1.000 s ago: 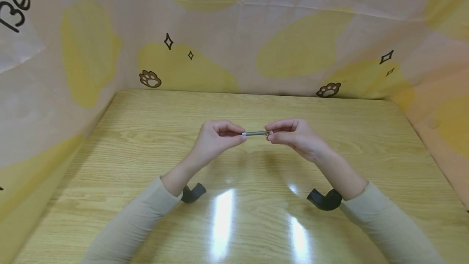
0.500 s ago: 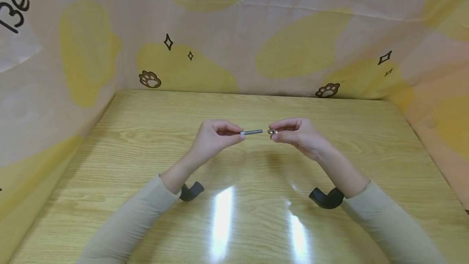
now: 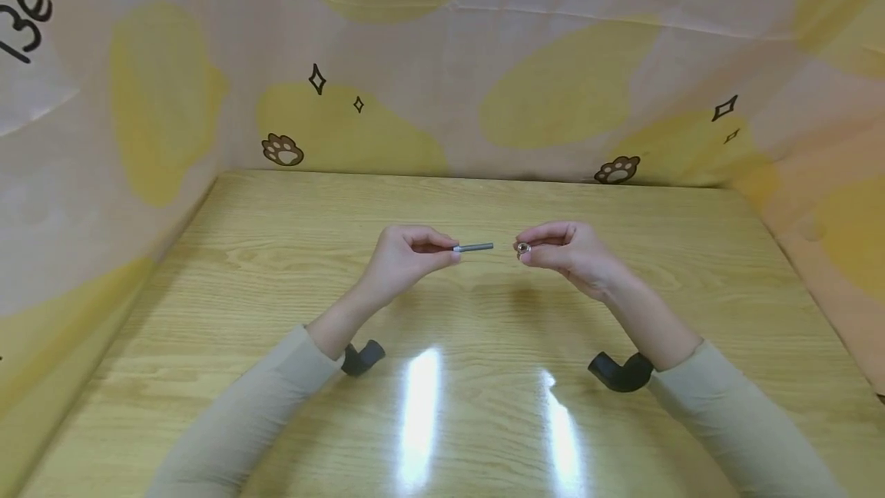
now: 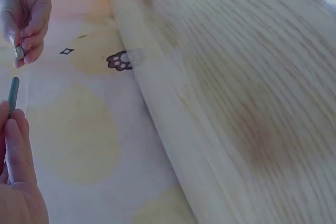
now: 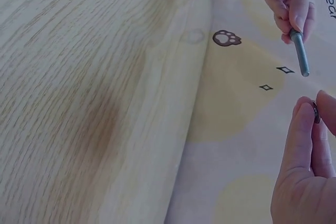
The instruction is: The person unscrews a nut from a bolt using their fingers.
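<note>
In the head view my left hand (image 3: 411, 256) pinches one end of a grey threaded bolt (image 3: 475, 247), whose bare end points right. The bolt's other end is hidden by my fingers. Across a small gap, my right hand (image 3: 570, 256) holds a small shiny metal nut (image 3: 523, 249) between thumb and fingertips. Bolt and nut are apart, both held above the table. The left wrist view shows the thread on the bolt (image 4: 14, 94) and the nut (image 4: 19, 52) beyond its tip. Seen from the right wrist, the nut (image 5: 316, 113) is mostly covered by the fingers.
A wooden table (image 3: 477, 421) lies under both hands, with bright light reflections near its front. Patterned cloth (image 3: 442, 75) hangs along the back and both sides. Black curved pieces (image 3: 622, 372) stick out at both wrists.
The nut was at the bolt's end one second ago. My right hand has drawn it away to the right, and the gap has widened. The left hand has barely moved.
</note>
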A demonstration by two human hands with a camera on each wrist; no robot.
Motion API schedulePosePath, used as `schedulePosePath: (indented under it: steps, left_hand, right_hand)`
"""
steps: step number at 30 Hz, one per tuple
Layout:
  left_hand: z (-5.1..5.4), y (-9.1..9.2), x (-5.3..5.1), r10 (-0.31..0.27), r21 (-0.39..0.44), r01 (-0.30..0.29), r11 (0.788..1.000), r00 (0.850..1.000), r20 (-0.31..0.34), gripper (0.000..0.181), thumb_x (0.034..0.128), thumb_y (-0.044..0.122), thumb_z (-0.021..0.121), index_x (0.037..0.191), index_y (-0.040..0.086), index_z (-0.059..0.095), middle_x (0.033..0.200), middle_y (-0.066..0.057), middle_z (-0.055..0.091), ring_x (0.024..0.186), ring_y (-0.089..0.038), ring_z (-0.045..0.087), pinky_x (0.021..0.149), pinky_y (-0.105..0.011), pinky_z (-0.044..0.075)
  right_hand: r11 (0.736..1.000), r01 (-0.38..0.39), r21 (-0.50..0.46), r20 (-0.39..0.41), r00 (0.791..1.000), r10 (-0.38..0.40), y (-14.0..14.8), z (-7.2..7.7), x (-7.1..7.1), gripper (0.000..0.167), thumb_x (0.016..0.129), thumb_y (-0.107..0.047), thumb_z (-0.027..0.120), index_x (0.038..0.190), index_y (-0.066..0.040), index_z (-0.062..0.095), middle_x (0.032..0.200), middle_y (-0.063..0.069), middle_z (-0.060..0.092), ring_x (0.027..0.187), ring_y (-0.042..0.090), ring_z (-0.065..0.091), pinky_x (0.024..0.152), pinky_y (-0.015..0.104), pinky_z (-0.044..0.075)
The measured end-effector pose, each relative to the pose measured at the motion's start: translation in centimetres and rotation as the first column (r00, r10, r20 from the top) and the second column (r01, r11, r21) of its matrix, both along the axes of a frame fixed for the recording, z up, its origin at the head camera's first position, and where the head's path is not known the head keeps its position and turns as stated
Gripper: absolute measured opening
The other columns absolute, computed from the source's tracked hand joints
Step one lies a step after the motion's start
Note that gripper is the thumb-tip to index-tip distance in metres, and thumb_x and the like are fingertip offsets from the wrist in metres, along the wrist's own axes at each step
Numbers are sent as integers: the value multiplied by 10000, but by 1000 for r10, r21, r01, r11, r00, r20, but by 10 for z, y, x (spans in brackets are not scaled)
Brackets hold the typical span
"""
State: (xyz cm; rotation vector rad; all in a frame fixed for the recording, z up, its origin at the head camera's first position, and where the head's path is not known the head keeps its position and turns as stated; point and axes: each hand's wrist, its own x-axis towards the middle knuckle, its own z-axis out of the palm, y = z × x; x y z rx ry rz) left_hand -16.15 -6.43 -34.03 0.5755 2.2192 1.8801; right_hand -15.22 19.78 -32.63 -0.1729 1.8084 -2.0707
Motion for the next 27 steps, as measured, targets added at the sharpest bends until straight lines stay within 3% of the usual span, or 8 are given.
schedulePosePath:
  steps: [9,19,27]
  left_hand:
    - [-9,0,-6,-6,-68,4,998,1000,-28,142,797,55,731,926,-4,716,901,-85,694,775,-172,669,716,-284,561]
    - [-17,-2,-14,-4,-90,-2,996,998,-66,135,800,54,727,922,-4,714,910,-95,692,771,-175,664,703,-283,562]
    - [-22,-3,-18,-14,-98,8,995,998,-57,127,803,49,723,917,-6,713,898,-96,690,767,-179,661,697,-276,557]
  right_hand:
    - [999,-3,33,2,1000,3,3,-7,-4,271,807,135,604,858,-109,712,832,18,694,780,116,655,764,233,541]
    - [998,-21,65,10,1000,21,8,-15,-8,239,811,123,606,889,-89,684,820,12,671,768,110,635,749,224,539]
    - [997,-17,73,22,1000,15,12,-22,-13,214,800,120,627,914,-56,670,805,7,659,755,115,635,728,226,543]
